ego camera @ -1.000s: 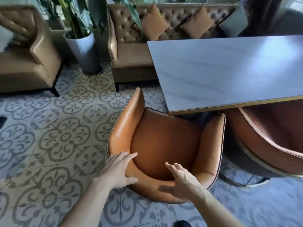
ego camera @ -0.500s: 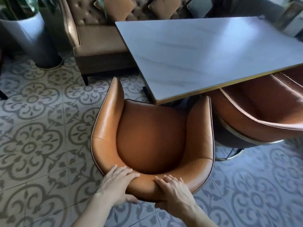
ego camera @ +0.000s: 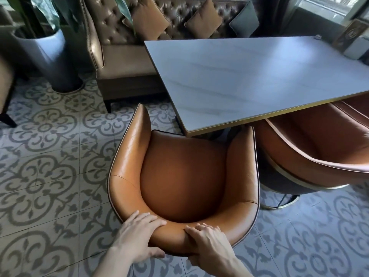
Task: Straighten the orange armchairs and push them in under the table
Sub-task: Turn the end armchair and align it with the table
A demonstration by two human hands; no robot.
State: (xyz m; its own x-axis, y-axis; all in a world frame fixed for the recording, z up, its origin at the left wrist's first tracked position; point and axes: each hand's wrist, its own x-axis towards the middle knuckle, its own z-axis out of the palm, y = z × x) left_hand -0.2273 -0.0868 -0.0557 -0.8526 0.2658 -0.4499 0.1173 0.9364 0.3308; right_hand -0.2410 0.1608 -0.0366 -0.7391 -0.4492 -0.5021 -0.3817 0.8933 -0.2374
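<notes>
An orange leather armchair (ego camera: 183, 176) stands at the near left corner of the pale marble table (ego camera: 249, 76). Its seat faces the table and only its right arm reaches under the gold-trimmed edge. My left hand (ego camera: 139, 234) and my right hand (ego camera: 207, 244) both grip the top of its backrest, fingers over the rim and thumbs behind. A second orange armchair (ego camera: 311, 144) sits to the right, partly under the table and turned at an angle, almost touching the first chair's right arm.
A tufted brown sofa (ego camera: 119, 54) with several cushions lines the far side of the table. A grey planter (ego camera: 48, 56) stands at the far left, beside another brown seat (ego camera: 5, 82) at the left edge. Patterned floor tiles (ego camera: 44, 176) surround the chairs. A small stand (ego camera: 357, 43) sits on the table's far right.
My hands went from hovering over the backrest to closing on it. The view has shifted so the chair sits lower and nearer to me.
</notes>
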